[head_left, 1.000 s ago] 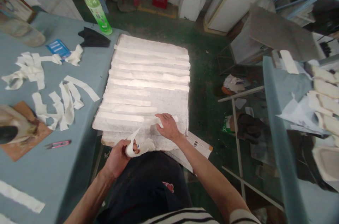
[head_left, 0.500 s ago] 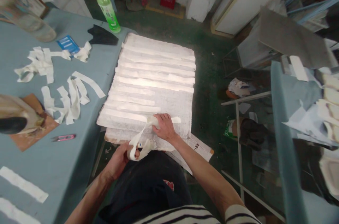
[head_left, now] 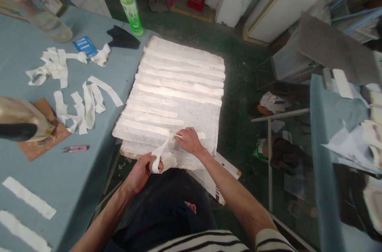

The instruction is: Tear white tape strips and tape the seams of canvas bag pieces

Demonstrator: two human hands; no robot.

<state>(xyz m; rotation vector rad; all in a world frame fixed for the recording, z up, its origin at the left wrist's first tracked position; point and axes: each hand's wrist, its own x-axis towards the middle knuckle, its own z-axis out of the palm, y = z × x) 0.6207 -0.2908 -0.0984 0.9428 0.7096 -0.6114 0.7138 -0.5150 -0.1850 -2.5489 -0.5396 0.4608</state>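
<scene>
My left hand (head_left: 146,170) is closed around a curled white cloth strip (head_left: 160,152), part of which loops over the fingers. The strip rises from it to the lower part of a large whitish pad (head_left: 197,115). On the pad my right hand (head_left: 190,140) has its fingers curled together, with a thin pale edge, apparently of the strip, showing at the fingertips. Rows of flat white strips (head_left: 182,79) lie across the pad, some full width and some shorter. A frayed white bunch of material (head_left: 169,161) sits beside my left hand.
A blue-covered table (head_left: 98,132) at left holds loose white strips (head_left: 86,105), pink thread snips (head_left: 76,148), a green bottle (head_left: 130,9) and a black piece (head_left: 122,38). At right stand a metal frame (head_left: 270,164) and another blue-covered table (head_left: 316,125).
My right hand has gone from lying over the strip to curled fingers with a thin pale edge at their tips. My left hand still holds the strip. The whole view has shifted slightly.
</scene>
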